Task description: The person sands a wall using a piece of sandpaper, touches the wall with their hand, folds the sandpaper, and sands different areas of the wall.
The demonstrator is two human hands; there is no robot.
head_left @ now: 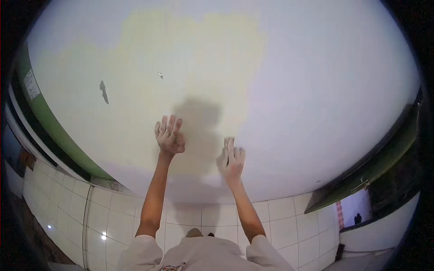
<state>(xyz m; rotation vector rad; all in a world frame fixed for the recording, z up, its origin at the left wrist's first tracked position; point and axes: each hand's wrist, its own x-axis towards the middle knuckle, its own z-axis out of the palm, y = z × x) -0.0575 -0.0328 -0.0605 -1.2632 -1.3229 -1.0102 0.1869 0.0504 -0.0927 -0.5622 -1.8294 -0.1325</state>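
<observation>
Both arms reach up toward a large pale wall (307,90), part of which has a yellowish patch (194,49). My left hand (170,135) is raised at or near the yellowish area, its fingers pointing up and apart, nothing seen in it. Lower and to the right, near the patch's edge, my right hand (233,158) has two fingers stretched up together and the others partly bent; no object shows in it. Whether either palm touches the wall is unclear. Between and above the hands falls a dark shadow (199,113).
A small pale mark (160,75) and a dark mark (104,92) are on the wall. Green trim (58,131) with a paper (31,84) borders the left. Dark door (361,176) stands at the right. White floor tiles (275,207) lie below.
</observation>
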